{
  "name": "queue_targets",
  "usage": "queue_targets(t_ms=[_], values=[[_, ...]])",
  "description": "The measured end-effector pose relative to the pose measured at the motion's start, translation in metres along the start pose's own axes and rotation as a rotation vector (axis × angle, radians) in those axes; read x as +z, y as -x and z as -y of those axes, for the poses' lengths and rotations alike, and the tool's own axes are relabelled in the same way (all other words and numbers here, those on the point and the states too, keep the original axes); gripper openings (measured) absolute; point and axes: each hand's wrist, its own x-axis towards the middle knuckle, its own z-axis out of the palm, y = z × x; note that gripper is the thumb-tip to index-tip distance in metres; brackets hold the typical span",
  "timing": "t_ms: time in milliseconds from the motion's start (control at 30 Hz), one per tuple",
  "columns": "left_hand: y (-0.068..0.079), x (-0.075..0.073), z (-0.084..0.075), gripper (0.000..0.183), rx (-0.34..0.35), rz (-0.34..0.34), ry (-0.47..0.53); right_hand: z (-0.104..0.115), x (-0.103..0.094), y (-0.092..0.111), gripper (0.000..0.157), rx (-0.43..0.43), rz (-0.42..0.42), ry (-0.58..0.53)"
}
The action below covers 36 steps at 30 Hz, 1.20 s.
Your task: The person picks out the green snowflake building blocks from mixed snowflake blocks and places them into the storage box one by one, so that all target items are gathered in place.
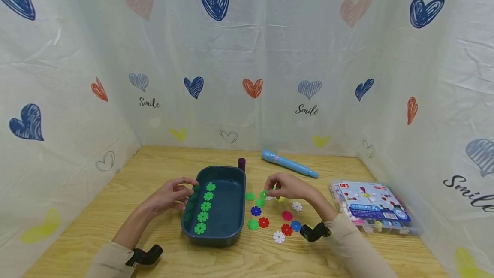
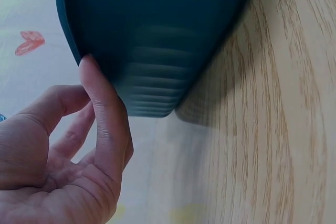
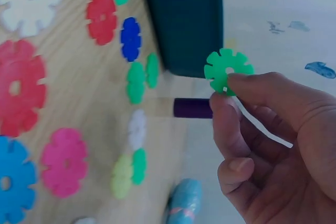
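In the head view, a dark blue-green tray (image 1: 228,209) stands on the table with several green snowflake discs (image 1: 206,206) in a row along its left side. My left hand (image 1: 171,196) is at the tray's left edge. A fingertip touches the rim in the left wrist view, the other fingers loosely bent. To the right of the tray, my right hand (image 1: 288,186) pinches a green snowflake disc (image 3: 227,66) between thumb and forefinger, raised above the table. Loose discs lie below it: red (image 1: 263,222), dark blue (image 1: 256,211), pink (image 1: 287,215), white (image 1: 279,237) and green (image 1: 253,224).
A dark purple cylinder (image 1: 241,164) stands at the tray's far right corner. Behind the loose discs lies a light blue stick-shaped object (image 1: 289,163). A clear box of small parts with a printed label (image 1: 378,203) sits at the right. Printed curtains (image 1: 247,55) surround the table.
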Motion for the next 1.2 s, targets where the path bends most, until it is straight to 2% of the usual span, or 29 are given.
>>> queue_targets(t_ms=[200,533,933,1200], values=[[0.001,0.001,0.000,0.052,0.014,0.004,-0.009,0.019,-0.009,-0.017,0.010,0.000,-0.035,0.031],[0.003,0.001,0.000,0.051,0.016,0.004,-0.009,0.043,-0.010,-0.053,0.017,0.031,0.002,0.039],[0.001,0.000,0.000,0.050,-0.002,-0.007,-0.003,0.044,-0.005,-0.098,0.019,0.059,0.081,0.100],[0.001,0.001,-0.001,0.051,-0.006,-0.011,-0.003,0.038,0.003,-0.121,0.021,0.140,0.118,0.093]])
